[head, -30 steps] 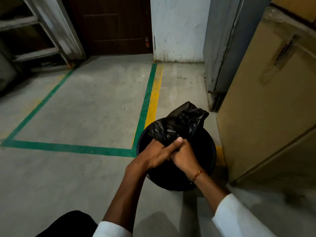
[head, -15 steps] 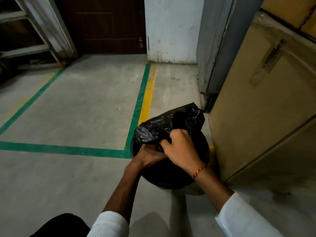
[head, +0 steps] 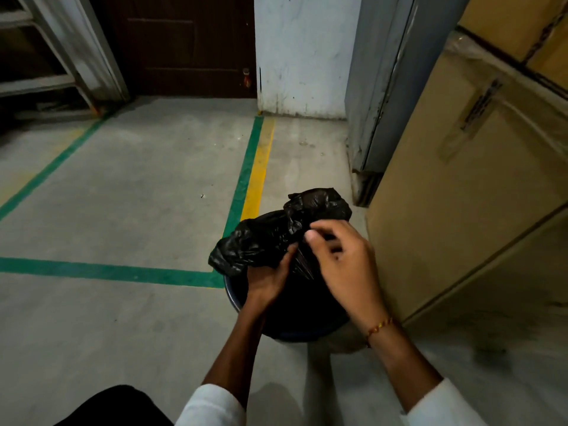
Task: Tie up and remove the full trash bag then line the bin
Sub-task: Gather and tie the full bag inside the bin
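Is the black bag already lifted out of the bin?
No, the black bag sits in the bin, gripped by the left hand.
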A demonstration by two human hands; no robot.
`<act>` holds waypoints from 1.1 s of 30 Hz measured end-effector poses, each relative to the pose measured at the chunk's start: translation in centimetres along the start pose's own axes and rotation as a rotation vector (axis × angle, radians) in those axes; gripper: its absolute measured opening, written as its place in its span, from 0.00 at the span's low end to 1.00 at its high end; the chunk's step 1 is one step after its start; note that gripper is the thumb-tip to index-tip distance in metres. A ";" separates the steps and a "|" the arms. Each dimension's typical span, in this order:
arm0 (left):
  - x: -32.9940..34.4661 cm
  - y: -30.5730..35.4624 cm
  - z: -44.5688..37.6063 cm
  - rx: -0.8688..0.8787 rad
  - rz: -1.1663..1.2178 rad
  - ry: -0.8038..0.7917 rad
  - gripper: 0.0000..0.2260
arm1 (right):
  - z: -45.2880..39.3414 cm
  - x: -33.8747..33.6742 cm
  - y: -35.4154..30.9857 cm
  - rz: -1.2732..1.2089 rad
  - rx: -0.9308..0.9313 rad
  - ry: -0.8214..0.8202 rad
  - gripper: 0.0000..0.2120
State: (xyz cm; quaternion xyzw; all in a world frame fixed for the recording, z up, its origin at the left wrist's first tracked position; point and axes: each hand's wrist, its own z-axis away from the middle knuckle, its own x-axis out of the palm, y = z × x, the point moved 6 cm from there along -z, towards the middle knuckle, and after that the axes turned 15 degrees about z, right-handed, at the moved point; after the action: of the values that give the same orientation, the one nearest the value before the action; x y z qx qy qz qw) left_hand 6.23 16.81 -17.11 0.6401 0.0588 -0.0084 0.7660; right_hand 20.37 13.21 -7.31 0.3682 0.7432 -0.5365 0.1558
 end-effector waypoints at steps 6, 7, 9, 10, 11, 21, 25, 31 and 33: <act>-0.1 0.4 0.9 -0.188 0.200 0.072 0.27 | -2.0 2.7 3.5 0.280 0.174 -0.334 0.24; -0.2 0.4 0.9 -0.205 0.220 0.085 0.28 | -2.3 3.0 3.5 0.312 0.162 -0.351 0.20; -0.3 0.6 1.1 -0.211 0.244 0.109 0.29 | -2.8 3.0 3.8 0.247 0.182 -0.310 0.07; -0.4 0.7 1.1 -0.196 0.237 0.120 0.28 | -3.0 2.8 4.2 0.146 0.235 -0.280 0.03; -0.4 0.9 1.1 -0.178 0.225 0.125 0.27 | -2.9 2.6 4.6 0.019 0.304 -0.259 0.02; 1.2 2.6 2.6 -0.073 0.160 -0.069 0.27 | -2.5 0.8 5.2 -0.245 0.457 -0.371 0.26; 1.2 2.6 2.8 -0.159 0.175 -0.065 0.29 | -4.2 -0.1 4.6 0.338 0.184 -0.441 0.26; 0.9 2.4 3.3 -0.260 0.162 -0.012 0.37 | -6.1 -3.7 2.6 0.039 0.184 0.097 0.08; 0.9 2.3 3.4 -0.263 0.147 -0.012 0.36 | -5.8 -5.7 1.0 0.118 0.074 0.299 0.08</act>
State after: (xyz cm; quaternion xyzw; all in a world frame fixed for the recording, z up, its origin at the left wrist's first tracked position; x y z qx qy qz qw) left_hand 7.57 13.95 -14.31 0.5366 0.0075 0.0518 0.8422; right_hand 25.87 16.51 -2.24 0.4922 0.7150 -0.4928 0.0611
